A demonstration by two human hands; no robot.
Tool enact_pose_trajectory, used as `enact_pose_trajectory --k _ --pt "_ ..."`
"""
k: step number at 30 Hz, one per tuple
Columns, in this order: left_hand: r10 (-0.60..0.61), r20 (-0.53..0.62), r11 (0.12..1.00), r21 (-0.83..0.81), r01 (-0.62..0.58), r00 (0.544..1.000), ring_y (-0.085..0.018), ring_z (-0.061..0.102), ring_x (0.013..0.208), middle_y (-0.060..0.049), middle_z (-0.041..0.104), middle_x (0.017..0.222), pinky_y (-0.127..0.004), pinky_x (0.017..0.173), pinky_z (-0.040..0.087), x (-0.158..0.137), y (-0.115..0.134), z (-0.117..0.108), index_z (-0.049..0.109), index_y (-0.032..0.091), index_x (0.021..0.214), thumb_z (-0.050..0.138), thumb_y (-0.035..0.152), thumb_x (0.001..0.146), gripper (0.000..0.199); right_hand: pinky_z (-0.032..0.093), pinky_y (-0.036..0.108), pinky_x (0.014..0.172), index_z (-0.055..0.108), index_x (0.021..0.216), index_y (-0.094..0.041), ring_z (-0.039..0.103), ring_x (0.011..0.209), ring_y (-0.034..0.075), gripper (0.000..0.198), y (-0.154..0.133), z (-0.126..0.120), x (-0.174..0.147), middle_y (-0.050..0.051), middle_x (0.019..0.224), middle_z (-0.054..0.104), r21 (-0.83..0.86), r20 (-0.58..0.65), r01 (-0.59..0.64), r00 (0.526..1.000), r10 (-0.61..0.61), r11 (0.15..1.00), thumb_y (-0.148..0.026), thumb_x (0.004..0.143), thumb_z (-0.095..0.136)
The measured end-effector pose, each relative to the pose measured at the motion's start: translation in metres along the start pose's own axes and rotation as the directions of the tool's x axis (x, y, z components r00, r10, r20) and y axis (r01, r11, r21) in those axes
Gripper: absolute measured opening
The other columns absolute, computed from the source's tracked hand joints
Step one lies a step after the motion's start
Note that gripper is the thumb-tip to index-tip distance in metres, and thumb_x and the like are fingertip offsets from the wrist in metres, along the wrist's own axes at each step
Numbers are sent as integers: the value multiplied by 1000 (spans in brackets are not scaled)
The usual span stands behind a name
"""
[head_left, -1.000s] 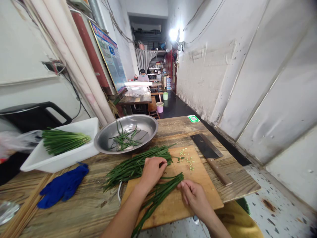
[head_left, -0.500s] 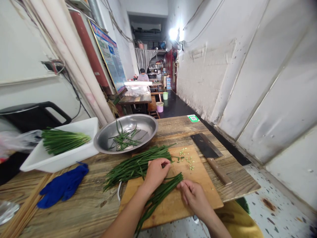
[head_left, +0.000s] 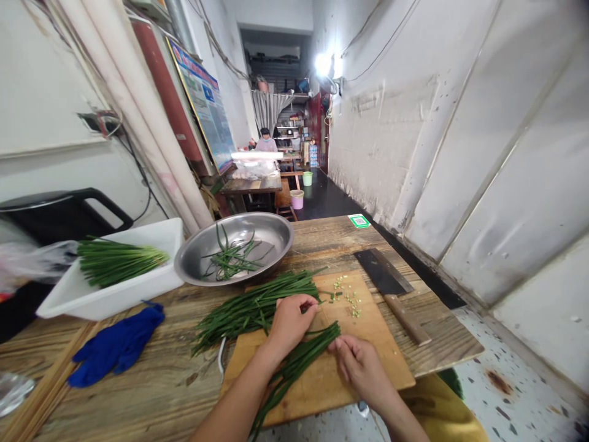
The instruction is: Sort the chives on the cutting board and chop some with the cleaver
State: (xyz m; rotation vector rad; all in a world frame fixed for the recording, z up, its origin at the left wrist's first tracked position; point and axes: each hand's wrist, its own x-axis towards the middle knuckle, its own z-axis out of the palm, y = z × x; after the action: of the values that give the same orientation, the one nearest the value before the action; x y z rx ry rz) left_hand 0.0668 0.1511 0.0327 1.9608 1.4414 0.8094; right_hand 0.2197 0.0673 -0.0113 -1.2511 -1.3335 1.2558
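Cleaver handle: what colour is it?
The cleaver handle is brown; it shows best in the head view, right of the cutting board.

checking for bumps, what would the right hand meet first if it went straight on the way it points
Probably the near bunch of green stalks, whose ends lie right by the right hand; whether they touch is unclear.

The head view looks forward, down over the table [head_left: 159,380].
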Motion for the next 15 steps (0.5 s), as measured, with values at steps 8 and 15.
enact_pose_trajectory --k 8,15 --pt "37 1 999 28 -37 999 -15 60 78 1 69 80 -26 76 42 0 1 -2 68 20 77 51 25 77 17 22 18 38 55 76 -15 29 37 7 45 -1 0 0 -8 42 34 -21 -10 7 1000 -7 1000 -56 86 39" --pt "74 -6 997 16 -74 997 -15 61 78 1 70 79 -26 75 42 0 0 -3 69 21 75 53 24 76 16 20 18 38 54 75 -16 28 36 6 44 -1 0 -1 -9 42 33 -17 -10 10 1000 -10 1000 -56 86 39"
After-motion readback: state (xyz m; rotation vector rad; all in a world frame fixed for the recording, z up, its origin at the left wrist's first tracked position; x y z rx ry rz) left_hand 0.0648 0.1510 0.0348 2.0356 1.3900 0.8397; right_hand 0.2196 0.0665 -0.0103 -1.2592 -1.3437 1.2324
